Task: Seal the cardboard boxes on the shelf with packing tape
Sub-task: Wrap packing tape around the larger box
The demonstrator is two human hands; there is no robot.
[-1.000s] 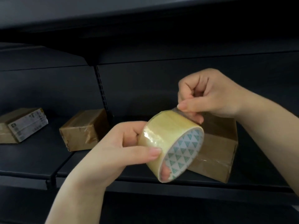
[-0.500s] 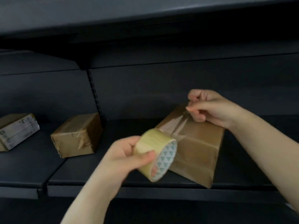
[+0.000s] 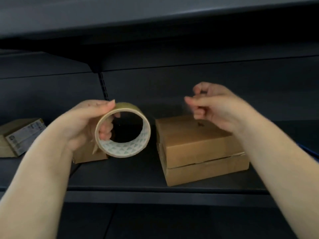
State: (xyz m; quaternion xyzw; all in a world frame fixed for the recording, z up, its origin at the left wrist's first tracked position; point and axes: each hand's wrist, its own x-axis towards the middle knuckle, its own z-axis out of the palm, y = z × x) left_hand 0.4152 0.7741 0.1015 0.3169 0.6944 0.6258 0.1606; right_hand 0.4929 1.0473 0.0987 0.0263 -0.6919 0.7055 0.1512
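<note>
Head view shows the left hand (image 3: 86,121) gripping the tape roll (image 3: 122,130) at frame centre-left, fingers through its core, while the blurred right hand (image 3: 214,106), fingers curled, thumb to forefinger, hovers above the cardboard box (image 3: 198,149) on the shelf (image 3: 138,175) at centre-right.

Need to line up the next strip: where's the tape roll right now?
In the head view the tape roll is left of centre, held up by the left hand, just left of the nearest cardboard box.
</note>
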